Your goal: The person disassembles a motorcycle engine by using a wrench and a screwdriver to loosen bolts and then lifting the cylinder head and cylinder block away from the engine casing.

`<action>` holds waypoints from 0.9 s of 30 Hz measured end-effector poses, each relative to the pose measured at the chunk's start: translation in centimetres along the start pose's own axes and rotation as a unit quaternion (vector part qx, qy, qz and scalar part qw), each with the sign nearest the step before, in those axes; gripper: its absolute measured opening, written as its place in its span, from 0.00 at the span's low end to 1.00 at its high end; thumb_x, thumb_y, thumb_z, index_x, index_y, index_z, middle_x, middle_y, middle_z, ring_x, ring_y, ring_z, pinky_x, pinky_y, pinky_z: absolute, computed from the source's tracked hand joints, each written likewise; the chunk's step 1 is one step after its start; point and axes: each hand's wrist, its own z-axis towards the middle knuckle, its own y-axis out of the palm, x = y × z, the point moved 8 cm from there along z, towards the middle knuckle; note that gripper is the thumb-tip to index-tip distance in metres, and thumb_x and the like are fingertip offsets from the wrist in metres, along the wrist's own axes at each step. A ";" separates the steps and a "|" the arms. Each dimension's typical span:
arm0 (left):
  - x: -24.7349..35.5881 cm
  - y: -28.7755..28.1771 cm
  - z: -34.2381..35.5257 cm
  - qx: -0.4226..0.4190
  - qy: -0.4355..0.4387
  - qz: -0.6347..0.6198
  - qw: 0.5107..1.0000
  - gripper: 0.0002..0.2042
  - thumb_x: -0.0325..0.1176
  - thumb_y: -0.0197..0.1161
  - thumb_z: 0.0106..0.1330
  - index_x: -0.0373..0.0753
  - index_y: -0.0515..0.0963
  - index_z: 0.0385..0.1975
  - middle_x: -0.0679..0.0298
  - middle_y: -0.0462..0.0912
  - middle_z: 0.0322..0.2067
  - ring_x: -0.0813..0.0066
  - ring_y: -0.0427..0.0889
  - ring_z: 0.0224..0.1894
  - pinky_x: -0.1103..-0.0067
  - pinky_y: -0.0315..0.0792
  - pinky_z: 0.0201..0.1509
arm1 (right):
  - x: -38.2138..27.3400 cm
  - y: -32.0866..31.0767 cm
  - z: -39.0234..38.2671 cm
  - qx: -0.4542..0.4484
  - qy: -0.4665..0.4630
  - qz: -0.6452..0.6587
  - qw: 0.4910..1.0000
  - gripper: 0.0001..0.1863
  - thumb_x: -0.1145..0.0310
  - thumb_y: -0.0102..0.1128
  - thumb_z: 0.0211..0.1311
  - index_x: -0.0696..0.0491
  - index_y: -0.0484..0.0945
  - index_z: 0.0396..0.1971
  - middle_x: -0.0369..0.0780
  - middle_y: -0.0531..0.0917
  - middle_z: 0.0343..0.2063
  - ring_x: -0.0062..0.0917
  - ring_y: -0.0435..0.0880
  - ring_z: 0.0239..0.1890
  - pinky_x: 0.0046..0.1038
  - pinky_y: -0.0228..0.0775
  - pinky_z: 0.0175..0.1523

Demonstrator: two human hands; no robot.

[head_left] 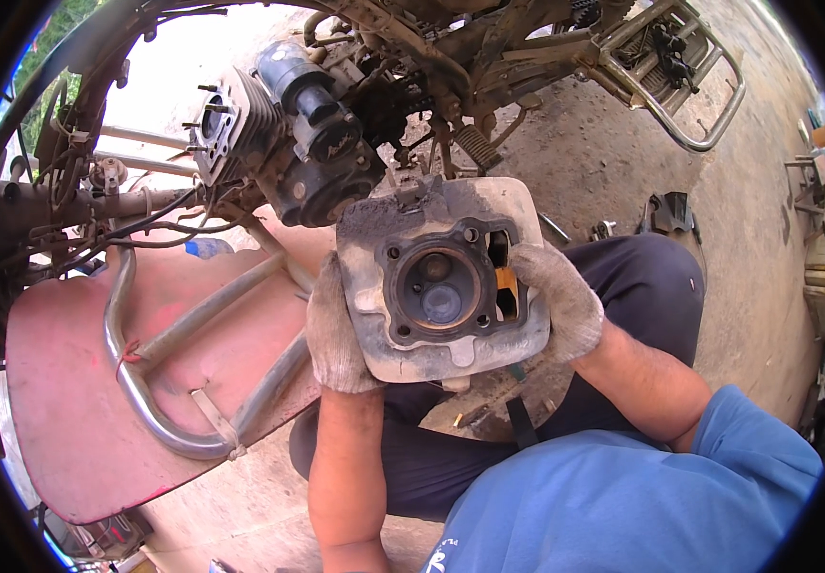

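Between my two gloved hands I hold a grimy cylinder head (366, 286), its combustion chamber side turned up at me. Two round valves show inside the dark, sooty chamber. My left hand (332, 329), in a greyish knit glove, wraps the left edge of the casting. On the other edge, my right hand (565, 301) grips beside the rectangular slot, its thumb lying on the face and its fingers hidden behind. Past the head, the engine (321, 162) sits in the frame with its finned cylinder (248, 124) open at the end and several studs sticking out.
A bent chrome tube guard (126, 353) lies over a faded red panel (59, 401) at the left. Frame tubes and cables cross the upper left. A metal rack (718, 115) juts out at the upper right. Tools and dark parts (670, 212) lie on the concrete floor (756, 277).
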 end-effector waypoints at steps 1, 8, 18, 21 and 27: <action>0.0 0.2 0.0 -0.011 0.001 -0.005 1.000 0.23 0.41 0.45 0.82 0.29 0.68 0.66 0.51 0.80 0.58 0.60 0.83 0.56 0.67 0.79 0.63 | 0.1 -0.2 0.0 0.000 0.000 -0.001 1.000 0.25 0.67 0.56 0.73 0.59 0.69 0.66 0.45 0.83 0.56 0.30 0.87 0.53 0.34 0.86 0.55; 0.6 0.1 0.1 0.045 0.018 0.142 0.989 0.22 0.41 0.44 0.82 0.30 0.69 0.65 0.51 0.80 0.58 0.59 0.83 0.56 0.66 0.79 0.63 | 0.3 -0.3 -0.1 0.012 0.035 0.000 0.999 0.23 0.63 0.56 0.75 0.57 0.72 0.64 0.42 0.84 0.53 0.30 0.88 0.51 0.37 0.88 0.51; -0.7 -0.5 0.5 0.009 -0.037 -0.048 0.998 0.23 0.42 0.43 0.82 0.32 0.69 0.65 0.51 0.80 0.58 0.58 0.83 0.57 0.64 0.79 0.63 | 0.8 -0.8 -0.1 0.017 0.044 -0.004 0.999 0.21 0.59 0.55 0.76 0.53 0.73 0.62 0.41 0.84 0.51 0.29 0.88 0.50 0.38 0.89 0.50; -0.7 -0.8 0.6 0.019 -0.041 -0.035 0.998 0.23 0.43 0.43 0.82 0.32 0.69 0.66 0.51 0.80 0.59 0.57 0.83 0.57 0.64 0.79 0.63 | 1.1 -1.4 0.1 0.027 0.057 -0.007 0.998 0.21 0.58 0.55 0.76 0.53 0.73 0.62 0.41 0.83 0.52 0.29 0.87 0.52 0.40 0.88 0.52; -0.9 -0.9 0.7 0.058 -0.045 0.005 0.997 0.24 0.43 0.43 0.83 0.32 0.68 0.67 0.51 0.80 0.59 0.58 0.83 0.57 0.64 0.79 0.63 | 1.0 -1.7 -0.1 0.037 0.047 -0.012 0.998 0.21 0.58 0.54 0.77 0.53 0.74 0.61 0.40 0.83 0.53 0.27 0.84 0.55 0.37 0.83 0.60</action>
